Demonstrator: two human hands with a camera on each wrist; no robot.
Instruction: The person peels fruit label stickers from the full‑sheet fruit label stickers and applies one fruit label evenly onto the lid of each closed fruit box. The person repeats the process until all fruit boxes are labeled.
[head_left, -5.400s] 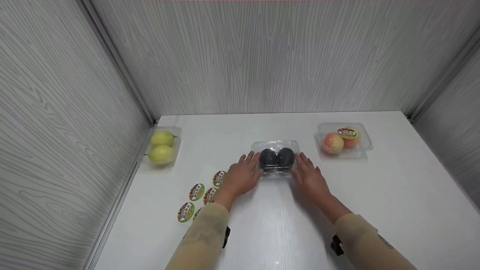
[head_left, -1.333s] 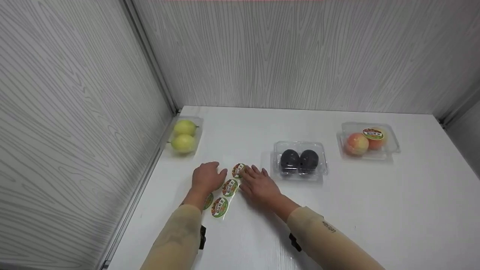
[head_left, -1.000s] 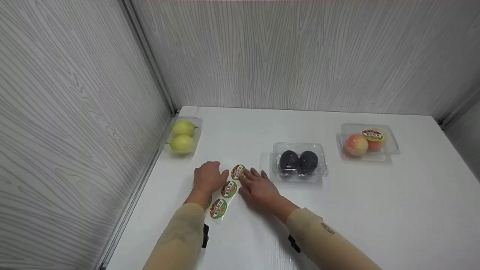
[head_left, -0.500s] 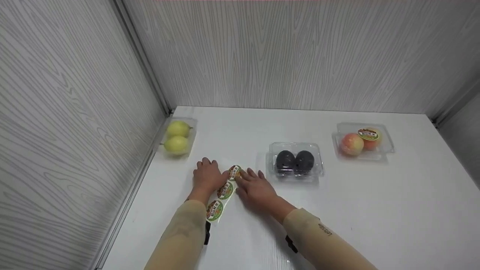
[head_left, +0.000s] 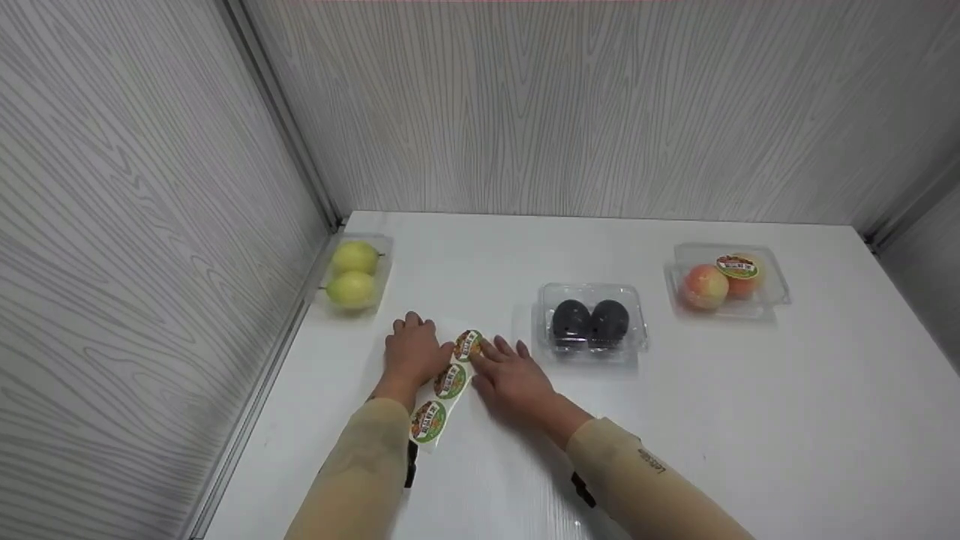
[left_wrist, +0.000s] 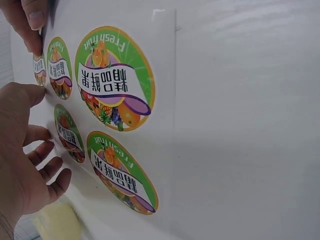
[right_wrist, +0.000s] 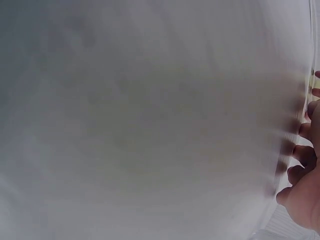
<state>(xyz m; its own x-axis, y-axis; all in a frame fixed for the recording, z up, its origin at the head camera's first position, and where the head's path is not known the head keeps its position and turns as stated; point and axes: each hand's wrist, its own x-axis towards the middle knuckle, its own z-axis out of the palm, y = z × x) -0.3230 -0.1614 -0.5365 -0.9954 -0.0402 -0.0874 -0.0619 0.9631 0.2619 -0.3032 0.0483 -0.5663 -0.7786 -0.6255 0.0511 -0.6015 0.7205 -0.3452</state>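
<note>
A sheet of round fruit stickers (left_wrist: 166,112) lies flat on the white table, its green-rimmed labels in two columns. My left hand (head_left: 415,356) rests on the sheet's left side in the head view, covering some labels. In the left wrist view its fingers are loosely bent and its thumb touches the sheet. The fingertips of my right hand (head_left: 517,382) touch the right edge of the farthest label (head_left: 466,345). Whether that label's edge is lifted cannot be seen. Beyond the right hand stands a clear clamshell box (head_left: 589,289) with two dark plums (head_left: 571,321).
At the far left, a clear box (head_left: 383,246) holds two yellow-green pears (head_left: 351,289). Back right, another clear box (head_left: 776,289) contains two peach-coloured fruits (head_left: 705,286) and bears a round label (head_left: 738,266). Wood-grain panels (head_left: 525,112) enclose the table.
Earlier both hands were at the sides of the plum box; they have moved left to the sticker sheet. During the last second the left hand shifted slightly, and the right fingers stayed at the farthest label.
</note>
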